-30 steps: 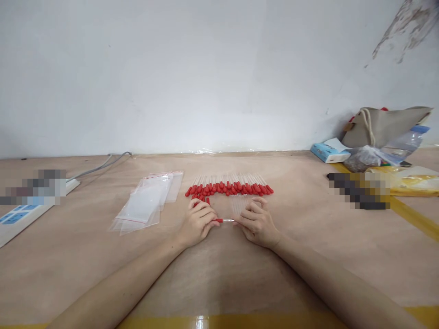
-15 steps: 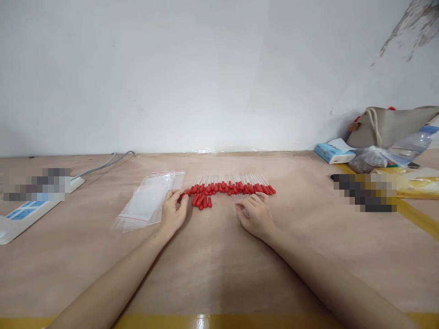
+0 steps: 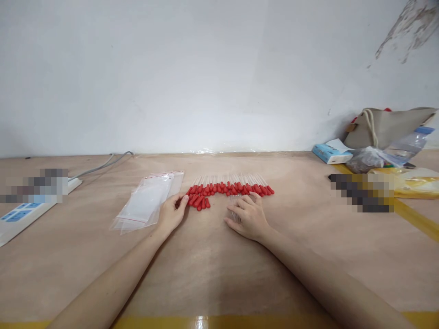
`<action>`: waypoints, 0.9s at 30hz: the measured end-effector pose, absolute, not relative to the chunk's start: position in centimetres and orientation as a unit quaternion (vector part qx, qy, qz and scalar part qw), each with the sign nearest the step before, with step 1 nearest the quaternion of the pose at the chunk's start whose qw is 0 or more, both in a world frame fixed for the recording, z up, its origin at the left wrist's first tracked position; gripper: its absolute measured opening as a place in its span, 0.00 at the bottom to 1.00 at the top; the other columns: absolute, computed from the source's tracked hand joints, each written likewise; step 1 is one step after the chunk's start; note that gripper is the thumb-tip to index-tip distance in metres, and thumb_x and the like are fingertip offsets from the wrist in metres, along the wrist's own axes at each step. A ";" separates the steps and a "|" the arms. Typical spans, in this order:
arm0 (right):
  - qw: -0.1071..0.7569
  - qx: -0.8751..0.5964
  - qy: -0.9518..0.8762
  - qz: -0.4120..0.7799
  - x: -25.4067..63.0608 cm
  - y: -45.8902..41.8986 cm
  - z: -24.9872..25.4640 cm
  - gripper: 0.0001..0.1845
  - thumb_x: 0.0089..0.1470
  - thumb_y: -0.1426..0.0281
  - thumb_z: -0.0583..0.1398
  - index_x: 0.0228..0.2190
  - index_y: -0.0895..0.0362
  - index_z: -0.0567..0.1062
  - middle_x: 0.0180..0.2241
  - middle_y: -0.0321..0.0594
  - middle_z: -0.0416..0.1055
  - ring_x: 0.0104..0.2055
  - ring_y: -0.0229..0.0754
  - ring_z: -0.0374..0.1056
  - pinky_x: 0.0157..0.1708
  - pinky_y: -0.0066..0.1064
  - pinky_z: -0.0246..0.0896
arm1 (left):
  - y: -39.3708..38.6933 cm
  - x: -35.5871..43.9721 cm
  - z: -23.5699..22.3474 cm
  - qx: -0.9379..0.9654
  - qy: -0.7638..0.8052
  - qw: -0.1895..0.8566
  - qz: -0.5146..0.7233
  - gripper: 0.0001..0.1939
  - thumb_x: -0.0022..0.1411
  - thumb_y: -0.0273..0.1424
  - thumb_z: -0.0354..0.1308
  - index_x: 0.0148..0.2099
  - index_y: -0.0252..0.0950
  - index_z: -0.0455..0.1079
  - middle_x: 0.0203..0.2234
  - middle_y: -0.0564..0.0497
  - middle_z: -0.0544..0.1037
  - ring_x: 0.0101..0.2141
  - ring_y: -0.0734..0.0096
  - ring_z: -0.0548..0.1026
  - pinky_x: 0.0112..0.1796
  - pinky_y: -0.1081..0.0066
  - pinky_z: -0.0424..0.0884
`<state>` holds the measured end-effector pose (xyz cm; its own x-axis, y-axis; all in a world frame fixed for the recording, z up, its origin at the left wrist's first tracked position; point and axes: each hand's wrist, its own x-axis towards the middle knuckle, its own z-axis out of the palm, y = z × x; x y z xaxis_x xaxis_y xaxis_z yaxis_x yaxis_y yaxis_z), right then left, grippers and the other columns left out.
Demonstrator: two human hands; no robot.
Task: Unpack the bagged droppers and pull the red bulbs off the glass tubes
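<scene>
A row of several glass droppers with red rubber bulbs [image 3: 229, 187] lies on the brown table [image 3: 212, 269]. A smaller cluster of red-bulbed droppers [image 3: 200, 201] lies just in front of the row's left end. My left hand [image 3: 170, 214] rests at the left side of this cluster, fingers curled loosely, fingertips touching the bulbs. My right hand [image 3: 247, 216] lies flat on the table with fingers spread, over some clear glass tubes [image 3: 235, 201] below the row. A stack of clear zip bags [image 3: 148, 201] lies just left of my left hand.
A white power strip [image 3: 20, 215] with a grey cable sits at the far left. At the right stand a blue box [image 3: 329, 151], a beige bag [image 3: 387, 125], plastic bags and a yellow packet [image 3: 414, 183]. A white wall rises behind the table.
My hands let go of the single dropper held between them. The left hand moved left to the cluster's edge by the bags; the right hand flattened onto the table under the row.
</scene>
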<state>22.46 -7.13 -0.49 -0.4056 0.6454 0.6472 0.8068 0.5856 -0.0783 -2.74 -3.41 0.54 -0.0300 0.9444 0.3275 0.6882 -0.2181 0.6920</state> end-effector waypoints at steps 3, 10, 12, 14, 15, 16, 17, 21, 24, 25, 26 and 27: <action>0.312 -0.439 -0.834 -0.116 22.5 -7.2 -0.3 0.16 0.46 0.56 0.57 0.32 0.54 0.73 0.28 0.37 0.68 0.35 0.40 0.58 0.50 0.46 0.36 | -3.3 -2.9 0.5 0.669 0.606 0.172 0.394 0.17 0.56 0.42 0.47 0.37 0.36 0.69 0.30 0.51 0.75 0.30 0.70 0.71 0.33 0.72 0.66; 0.299 -0.438 -0.842 -0.104 22.5 -7.3 -0.2 0.21 0.44 0.52 0.57 0.34 0.54 0.73 0.28 0.39 0.66 0.36 0.41 0.57 0.50 0.47 0.37 | -3.2 -2.8 0.3 0.653 0.627 0.109 0.411 0.15 0.55 0.42 0.49 0.36 0.36 0.68 0.28 0.51 0.72 0.25 0.72 0.68 0.29 0.72 0.65; 0.297 -0.439 -0.843 -0.098 22.5 -7.3 -0.2 0.21 0.45 0.52 0.56 0.33 0.54 0.73 0.28 0.39 0.66 0.36 0.42 0.57 0.50 0.47 0.36 | -2.9 -2.8 0.6 0.655 0.625 0.076 0.417 0.15 0.55 0.42 0.49 0.35 0.36 0.69 0.29 0.51 0.72 0.26 0.71 0.67 0.30 0.71 0.65; 0.297 -0.439 -0.842 -0.095 22.5 -7.3 -0.2 0.21 0.45 0.51 0.56 0.33 0.55 0.73 0.29 0.39 0.66 0.36 0.41 0.57 0.50 0.47 0.37 | -2.4 -2.8 1.2 0.659 0.622 0.056 0.419 0.15 0.55 0.42 0.49 0.35 0.37 0.69 0.30 0.50 0.72 0.28 0.70 0.67 0.31 0.71 0.64; 0.300 -0.439 -0.841 -0.096 22.5 -7.3 -0.2 0.22 0.45 0.51 0.56 0.34 0.55 0.73 0.29 0.39 0.66 0.36 0.41 0.57 0.50 0.47 0.37 | -2.0 -2.9 1.5 0.663 0.622 0.052 0.413 0.15 0.54 0.42 0.50 0.35 0.37 0.69 0.31 0.50 0.72 0.29 0.69 0.67 0.32 0.71 0.64; 0.305 -0.438 -0.840 -0.099 22.5 -7.3 -0.2 0.22 0.45 0.51 0.56 0.34 0.55 0.73 0.29 0.39 0.65 0.36 0.41 0.57 0.50 0.46 0.37 | -1.6 -2.9 1.9 0.665 0.626 0.053 0.403 0.15 0.54 0.42 0.50 0.35 0.38 0.69 0.32 0.50 0.73 0.30 0.69 0.68 0.32 0.71 0.64; 0.314 -0.437 -0.837 -0.103 22.5 -7.3 -0.1 0.23 0.45 0.51 0.55 0.35 0.55 0.73 0.29 0.39 0.65 0.36 0.41 0.57 0.50 0.46 0.37 | -1.1 -2.9 2.3 0.666 0.635 0.058 0.388 0.14 0.53 0.42 0.51 0.34 0.38 0.70 0.32 0.50 0.73 0.30 0.68 0.68 0.31 0.71 0.64; 0.364 -0.449 -0.806 -0.125 23.5 -7.5 0.2 0.17 0.47 0.55 0.56 0.33 0.54 0.74 0.27 0.38 0.65 0.34 0.39 0.57 0.48 0.43 0.40 | 0.9 -2.7 3.1 0.650 0.684 0.122 0.307 0.16 0.48 0.46 0.54 0.30 0.38 0.71 0.29 0.50 0.75 0.29 0.66 0.70 0.29 0.71 0.63; 0.398 -0.471 -0.776 -0.134 25.1 -7.6 0.4 0.12 0.48 0.60 0.57 0.30 0.53 0.75 0.26 0.37 0.65 0.32 0.38 0.58 0.46 0.39 0.43 | 1.8 -2.2 2.8 0.649 0.696 0.159 0.265 0.19 0.45 0.49 0.55 0.29 0.38 0.71 0.27 0.49 0.75 0.27 0.66 0.71 0.27 0.71 0.63; 0.409 -0.481 -0.762 -0.141 25.7 -7.6 0.4 0.11 0.48 0.61 0.57 0.29 0.53 0.75 0.25 0.37 0.64 0.31 0.38 0.58 0.45 0.39 0.44 | 1.8 -2.0 2.7 0.649 0.698 0.157 0.259 0.19 0.45 0.49 0.55 0.28 0.38 0.71 0.26 0.49 0.75 0.27 0.66 0.71 0.27 0.71 0.63; 0.419 -0.492 -0.748 -0.149 26.3 -7.5 0.3 0.10 0.48 0.61 0.57 0.29 0.53 0.75 0.25 0.37 0.64 0.31 0.38 0.58 0.44 0.38 0.44 | 1.9 -1.9 2.6 0.649 0.701 0.149 0.256 0.18 0.45 0.49 0.55 0.28 0.39 0.71 0.25 0.49 0.75 0.27 0.65 0.71 0.26 0.71 0.63; 0.427 -0.503 -0.735 -0.156 26.8 -7.4 0.2 0.10 0.48 0.62 0.57 0.28 0.53 0.75 0.24 0.37 0.64 0.31 0.38 0.58 0.44 0.38 0.45 | 1.8 -1.7 2.6 0.648 0.703 0.139 0.256 0.18 0.45 0.48 0.55 0.27 0.39 0.71 0.25 0.49 0.75 0.27 0.65 0.71 0.26 0.70 0.62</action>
